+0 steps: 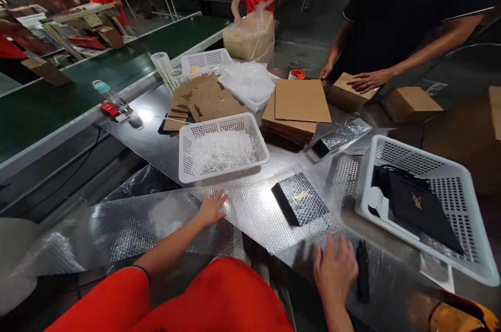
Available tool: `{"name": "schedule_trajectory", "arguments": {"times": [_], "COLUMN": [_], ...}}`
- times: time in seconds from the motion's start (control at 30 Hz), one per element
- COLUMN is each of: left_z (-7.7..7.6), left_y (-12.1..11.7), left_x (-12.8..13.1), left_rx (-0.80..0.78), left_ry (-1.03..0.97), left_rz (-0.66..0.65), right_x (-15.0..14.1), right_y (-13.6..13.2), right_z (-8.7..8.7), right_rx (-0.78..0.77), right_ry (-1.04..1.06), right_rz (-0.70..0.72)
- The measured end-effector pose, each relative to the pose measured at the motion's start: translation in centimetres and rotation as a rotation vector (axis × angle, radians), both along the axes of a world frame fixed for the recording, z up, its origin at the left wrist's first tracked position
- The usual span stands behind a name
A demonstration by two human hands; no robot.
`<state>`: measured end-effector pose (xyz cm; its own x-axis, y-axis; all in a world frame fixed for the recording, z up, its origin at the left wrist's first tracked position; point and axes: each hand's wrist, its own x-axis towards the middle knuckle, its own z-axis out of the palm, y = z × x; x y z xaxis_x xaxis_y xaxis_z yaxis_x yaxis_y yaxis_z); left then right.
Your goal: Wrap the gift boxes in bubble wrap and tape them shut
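Head view: glossy bubble wrap [160,214] is draped over the left part of the near edge of the metal table [156,146]. On it the left hand [213,208] is laid palm down, fingers spread, apparently so the wrap is kept flat. Farther in, stringy white shreds [223,152] are held in a perforated tray [185,165], probably against scattering. A black box [301,199], square-edged, gold-marked, bubbly-sheened, is set just in from the near edge. Over that edge the right hand [335,264] is held open, empty, beside a black tool [363,272].
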<state>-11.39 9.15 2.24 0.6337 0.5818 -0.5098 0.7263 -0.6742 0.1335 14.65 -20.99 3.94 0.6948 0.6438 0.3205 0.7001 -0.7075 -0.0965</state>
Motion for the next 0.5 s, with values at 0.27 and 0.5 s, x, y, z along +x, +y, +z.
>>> {"name": "schedule_trajectory", "arguments": {"times": [0.27,0.5], "left_z": [-0.5,2.9], "left_y": [0.5,-0.1], "left_x": [0.0,-7.7], "left_rx": [0.043,0.314], "left_ry": [0.053,0.056], "left_rz": [0.114,0.485], "right_x": [6.6,6.4], "right_y": [10.8,10.4], "right_z": [1.7,2.1], "right_rx": [-0.512,-0.539], "right_ry": [0.241,0.261], "right_rz": [0.509,0.523]}}
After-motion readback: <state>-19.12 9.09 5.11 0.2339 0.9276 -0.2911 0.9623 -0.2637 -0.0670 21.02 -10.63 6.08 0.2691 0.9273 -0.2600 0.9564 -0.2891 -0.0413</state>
